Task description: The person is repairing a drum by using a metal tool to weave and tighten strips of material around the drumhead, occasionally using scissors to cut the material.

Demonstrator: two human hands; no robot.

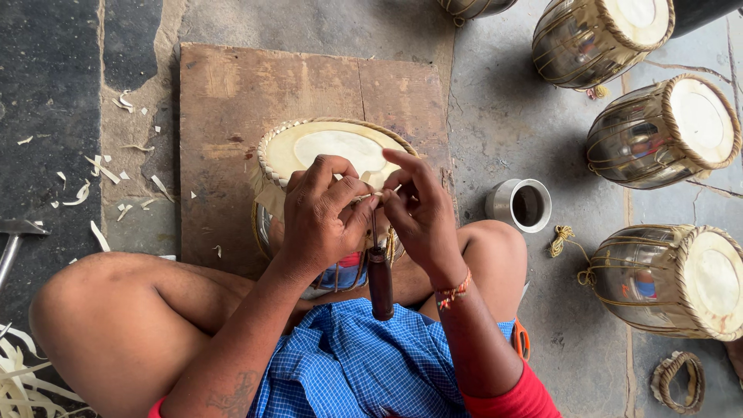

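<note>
Hammer (14, 236): far left of left hand, on floor, head only partly seen.
Shavings (97, 182): pale strips scattered on floor, left of left hand; bigger heap (19, 375) by the knee.
Board (232, 124): wooden, laid on floor, beyond both hands; drum is set on it.
Left hand (321, 217): fingers curled shut, pinching a thin pale lace (364, 197) at drum rim; thumb pressed toward right hand.
Drum (333, 147): directly under and beyond both hands, pale skin head w/ braided rim, held between knees.
Tool (379, 282): dark wooden handle hung just below the 2 hands, thin shaft run up betw. them; which hand grips it cannot be told.
Right hand (418, 213): touching left hand, fingers partly closed on same lace, index finger raised.
Cup (522, 205): metal, on floor, near right of right hand.
Other drums (665, 131): 3 metal-bodied, well to the right, on their sides.
Ring (679, 381): braided, far lower right.
</note>
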